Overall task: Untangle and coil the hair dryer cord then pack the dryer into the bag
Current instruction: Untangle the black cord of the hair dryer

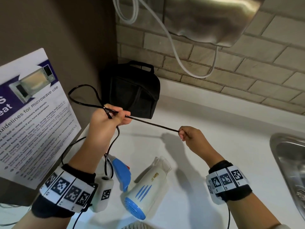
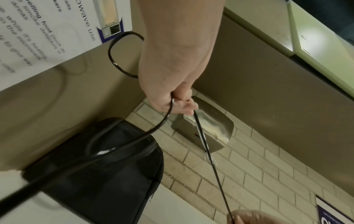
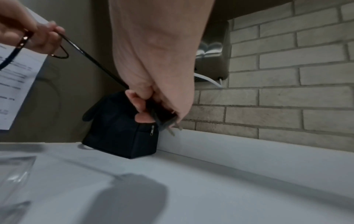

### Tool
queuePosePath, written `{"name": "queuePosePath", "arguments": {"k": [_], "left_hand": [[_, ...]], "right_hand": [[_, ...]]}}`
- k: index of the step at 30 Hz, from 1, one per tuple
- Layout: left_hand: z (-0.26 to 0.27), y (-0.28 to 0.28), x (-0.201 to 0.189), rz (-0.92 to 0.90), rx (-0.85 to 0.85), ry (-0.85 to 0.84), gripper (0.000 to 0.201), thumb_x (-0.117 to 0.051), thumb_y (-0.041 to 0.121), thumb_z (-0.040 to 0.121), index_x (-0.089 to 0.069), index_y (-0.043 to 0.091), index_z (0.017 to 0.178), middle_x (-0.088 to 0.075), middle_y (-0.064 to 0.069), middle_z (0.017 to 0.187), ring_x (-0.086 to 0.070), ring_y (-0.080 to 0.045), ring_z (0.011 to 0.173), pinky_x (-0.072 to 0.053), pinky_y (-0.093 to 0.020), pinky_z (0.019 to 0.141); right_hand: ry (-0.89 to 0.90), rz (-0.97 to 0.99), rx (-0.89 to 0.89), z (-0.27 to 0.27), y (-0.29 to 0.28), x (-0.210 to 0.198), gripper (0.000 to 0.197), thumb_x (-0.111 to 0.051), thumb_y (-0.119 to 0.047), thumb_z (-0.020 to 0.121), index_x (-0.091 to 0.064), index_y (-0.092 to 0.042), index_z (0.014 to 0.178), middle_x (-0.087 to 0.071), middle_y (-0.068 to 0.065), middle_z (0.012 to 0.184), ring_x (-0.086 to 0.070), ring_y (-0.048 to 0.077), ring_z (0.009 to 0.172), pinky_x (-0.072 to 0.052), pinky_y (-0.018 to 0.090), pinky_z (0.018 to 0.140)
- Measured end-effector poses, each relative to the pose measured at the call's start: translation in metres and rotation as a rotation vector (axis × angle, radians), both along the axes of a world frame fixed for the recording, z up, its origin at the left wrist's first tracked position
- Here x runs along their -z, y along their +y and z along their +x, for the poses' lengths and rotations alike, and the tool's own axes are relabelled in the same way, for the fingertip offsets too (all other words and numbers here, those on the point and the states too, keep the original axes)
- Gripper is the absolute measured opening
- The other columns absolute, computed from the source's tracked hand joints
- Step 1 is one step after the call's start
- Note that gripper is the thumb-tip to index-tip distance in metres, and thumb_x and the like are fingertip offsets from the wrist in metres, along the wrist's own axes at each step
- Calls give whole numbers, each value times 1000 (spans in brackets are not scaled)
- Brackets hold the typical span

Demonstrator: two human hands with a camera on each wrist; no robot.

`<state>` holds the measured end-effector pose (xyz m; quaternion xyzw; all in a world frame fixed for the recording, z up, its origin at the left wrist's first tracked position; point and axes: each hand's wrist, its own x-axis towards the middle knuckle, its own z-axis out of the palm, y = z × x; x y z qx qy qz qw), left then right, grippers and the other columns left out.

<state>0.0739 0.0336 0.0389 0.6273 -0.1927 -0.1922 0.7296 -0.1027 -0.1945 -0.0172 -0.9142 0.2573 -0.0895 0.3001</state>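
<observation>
Left of centre in head view, left hand (image 1: 105, 119) is gripping the cord (image 1: 153, 124) where a loop is crossing over itself. Mid-frame, cord is running taut to right hand (image 1: 186, 133), which is clenching the plug end. Dryer (image 1: 145, 187) is lying on bench (image 1: 198, 113), lower centre; bag (image 1: 130, 90) is standing upper centre, w/ zip closed. Step: prob. coiling. Next: lay another loop into left hand.

Ahead of us the counter (image 1: 214, 146) lies bare from the hair dryer (image 1: 145, 187) to its back edge. The black bag (image 1: 130, 90) fills the back left corner, the sink (image 1: 290, 162) cuts into the right edge, and the taut cord (image 1: 153, 124) crosses above the middle.
</observation>
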Motion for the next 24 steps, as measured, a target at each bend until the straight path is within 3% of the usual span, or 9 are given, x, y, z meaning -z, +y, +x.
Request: {"name": "queuePosePath", "arguments": {"k": [3,6,9,12,15,17,19,22,24], "left_hand": [[2,-5,14,120,95,95,14,-57,3,91,-62,10,81,-76,-3,81,-73,-14,70,-58,-26,78],[10,-2,34,175,143,228,9,-58,11,92,-66,5,94,-74,-13,99,-72,-16,73,-58,-20,68],[17,1,50,318,179,275,18,-58,15,94,-65,3,105,-73,-14,99,-72,-14,70,-56,-17,59],[17,-2,63,460,208,217,12,-58,8,92,-64,-1,99,-72,-16,90,-66,-18,67,-56,-20,62],[19,-5,79,570,281,130,18,-60,4,89,-62,-6,104,-71,-12,83,-63,-24,74,-53,-35,80],[20,-8,89,657,343,45,28,-56,9,93,-58,-2,119,-73,-13,91,-68,-27,86,-53,-39,90],[21,-12,97,747,356,-41,36,-58,11,92,-54,3,127,-73,-13,101,-69,-24,93,-52,-34,92],[23,-16,109,897,359,-171,40,-61,21,89,-55,8,126,-72,-8,103,-68,-20,94,-49,-40,96],[25,-16,114,957,369,-213,33,-56,22,91,-57,8,120,-73,-4,104,-68,-20,94,-49,-43,96]], "right_hand": [[13,-22,77,-8,-16,10,37,-43,2,91,-53,-22,64,-56,-3,67,-50,13,65,-37,18,64],[49,-33,172,-23,-35,18,31,-48,-11,96,-62,-19,70,-60,-3,69,-53,10,66,-37,10,62],[78,-45,276,-40,-50,25,29,-49,-13,96,-66,-18,72,-61,-5,67,-55,10,66,-35,8,59],[151,-30,394,-52,-60,33,27,-50,-14,95,-67,-19,74,-62,-5,68,-57,19,71,-37,18,56],[224,-37,477,-59,-62,43,20,-53,-14,92,-70,-14,82,-66,4,77,-60,28,79,-37,27,59],[249,-45,498,-62,-61,52,18,-53,-16,91,-70,-12,87,-67,7,81,-59,28,80,-37,27,64],[261,-50,506,-63,-59,60,15,-54,-18,91,-68,-12,87,-68,8,83,-56,25,76,-37,27,65],[265,-64,501,-62,-55,69,12,-56,-18,91,-66,-13,86,-62,4,80,-51,21,73,-35,26,64],[265,-69,499,-61,-52,71,13,-55,-16,91,-67,-11,89,-60,3,78,-51,22,73,-37,28,63]]}}
